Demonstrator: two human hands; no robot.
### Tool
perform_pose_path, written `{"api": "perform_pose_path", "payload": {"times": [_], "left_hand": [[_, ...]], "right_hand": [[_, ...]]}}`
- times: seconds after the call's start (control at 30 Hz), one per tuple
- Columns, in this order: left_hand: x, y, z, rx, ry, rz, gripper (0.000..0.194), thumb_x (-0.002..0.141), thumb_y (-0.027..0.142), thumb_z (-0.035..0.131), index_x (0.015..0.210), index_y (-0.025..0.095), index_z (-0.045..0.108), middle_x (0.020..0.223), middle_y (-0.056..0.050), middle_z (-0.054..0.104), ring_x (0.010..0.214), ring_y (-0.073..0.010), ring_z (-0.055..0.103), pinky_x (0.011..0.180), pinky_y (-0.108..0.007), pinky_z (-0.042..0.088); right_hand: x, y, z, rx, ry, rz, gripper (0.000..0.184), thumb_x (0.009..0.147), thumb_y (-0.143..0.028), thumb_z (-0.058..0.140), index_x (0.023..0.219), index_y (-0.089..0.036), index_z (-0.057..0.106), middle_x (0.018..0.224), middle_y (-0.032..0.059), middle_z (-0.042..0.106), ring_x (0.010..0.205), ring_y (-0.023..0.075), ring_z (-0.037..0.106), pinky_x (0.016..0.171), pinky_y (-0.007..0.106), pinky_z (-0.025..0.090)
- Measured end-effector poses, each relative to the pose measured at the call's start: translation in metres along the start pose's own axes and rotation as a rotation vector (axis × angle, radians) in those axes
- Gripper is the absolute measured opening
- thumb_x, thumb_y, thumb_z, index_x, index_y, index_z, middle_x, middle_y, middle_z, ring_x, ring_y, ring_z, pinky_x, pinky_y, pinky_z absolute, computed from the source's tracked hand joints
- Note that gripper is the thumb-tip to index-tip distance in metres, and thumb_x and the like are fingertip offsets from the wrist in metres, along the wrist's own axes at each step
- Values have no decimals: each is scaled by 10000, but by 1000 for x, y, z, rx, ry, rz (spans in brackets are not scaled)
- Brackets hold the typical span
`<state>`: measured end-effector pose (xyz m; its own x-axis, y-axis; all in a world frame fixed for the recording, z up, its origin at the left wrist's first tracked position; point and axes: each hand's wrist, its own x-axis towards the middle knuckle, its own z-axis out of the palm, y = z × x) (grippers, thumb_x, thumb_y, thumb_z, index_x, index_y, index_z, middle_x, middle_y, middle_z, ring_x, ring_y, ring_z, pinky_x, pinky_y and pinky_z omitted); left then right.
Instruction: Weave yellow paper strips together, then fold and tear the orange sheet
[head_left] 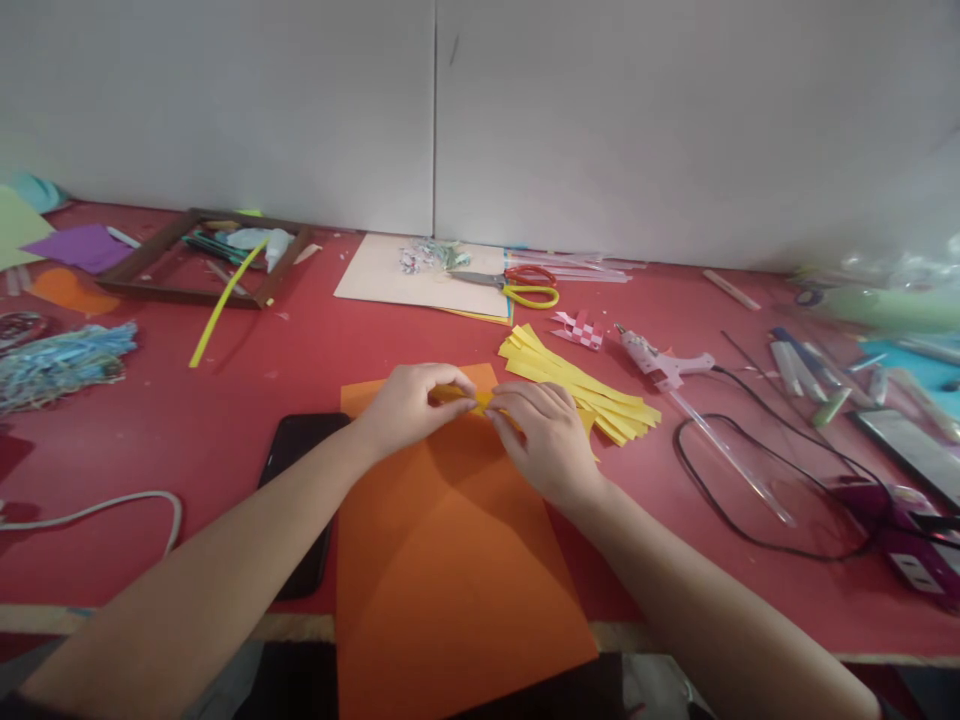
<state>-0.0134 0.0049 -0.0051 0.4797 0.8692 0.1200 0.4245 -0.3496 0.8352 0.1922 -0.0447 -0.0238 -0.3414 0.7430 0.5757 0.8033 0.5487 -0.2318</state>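
Near the far edge of the orange sheet (450,570), here's the yellow strip (482,401): left hand (415,405) pinching it in its fingers, right hand (546,435) with fingers clamped on it too. The danger now: an uneven tug could tear or crease it, thin as it seems, and a slack pinch could let it slip. Its look? Just a bright sliver shows between the hands; its full shape I can't tell.

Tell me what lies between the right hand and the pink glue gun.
A pile of yellow paper strips lies between the right hand and the pink glue gun, as the head view shows.
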Motion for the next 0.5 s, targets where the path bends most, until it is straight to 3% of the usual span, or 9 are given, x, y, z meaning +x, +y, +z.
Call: {"api": "perform_pose_path", "payload": {"times": [0.17,0.27,0.33,0.4,0.5], "left_hand": [[0,0,3,-91,25,-102,180,801,404,710,867,236,723,1051,-34,770,992,-229,709,814,-329,539],[1,-2,4,-82,134,-140,150,801,368,702,849,227,718,1044,-43,770,952,-229,713,809,-346,536],[2,-3,3,-122,219,-162,153,792,356,714,841,211,709,1048,-58,768,947,-229,712,828,-355,536],[3,-4,2,-212,276,-166,185,780,367,737,833,195,697,1050,-77,766,952,-228,709,830,-353,535],[4,0,1,-415,316,-142,240,751,373,781,818,170,672,1043,-93,758,821,-182,703,764,-324,542]], "right_hand": [[2,-4,-3,-75,107,0,66,918,-229,630,976,-218,660,1042,73,743,954,238,664,847,382,482],[3,-8,-7,-117,219,-8,160,871,-207,676,1030,-220,661,1131,108,717,1100,298,619,926,454,476],[3,-11,-9,-42,242,-15,133,867,-184,669,994,-221,664,1049,98,729,1030,279,640,895,444,499],[2,-13,-9,107,201,24,61,888,-184,634,926,-222,661,899,65,733,873,228,663,803,393,528],[1,-17,-7,368,33,252,93,911,-273,614,842,-220,648,754,30,705,684,170,636,653,322,524]]}}
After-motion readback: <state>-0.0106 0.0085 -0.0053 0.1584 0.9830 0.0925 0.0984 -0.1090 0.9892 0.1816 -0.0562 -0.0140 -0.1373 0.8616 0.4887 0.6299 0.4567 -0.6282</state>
